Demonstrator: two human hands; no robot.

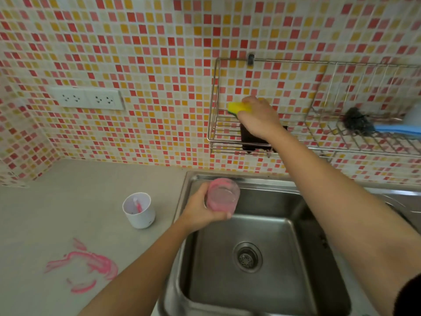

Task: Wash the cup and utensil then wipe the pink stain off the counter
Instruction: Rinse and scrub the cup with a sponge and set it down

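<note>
Stainless steel sink point(205, 270) nearest; above its far-left corner, left hand point(198, 210) clamps a pink-smeared clear cup point(224, 198); right hand point(257, 117) pinches a yellow sponge point(238, 107) at the far wire rack point(227, 133).

At 5 o'clock of the view, sink point(216, 258) sunk into the table point(79, 190), drain point(247, 257) in its floor. On the table at 9 o'clock of the sink, holder point(141, 215) with utensil point(137, 205) standing inside. At 7 o'clock of the holder, well apart, stain point(91, 263). Over the sink's 10 o'clock corner, cup point(223, 198) held in the left hand point(200, 213). On the wall behind, at 12 o'clock of the sink, rack point(214, 137). In its 9 o'clock half, right hand point(257, 117) gripping sponge point(238, 107). Toward 3 o'clock along the rack, brush point(360, 124). At 9 o'clock of the rack, 2 sockets point(86, 98) side by side.
</note>
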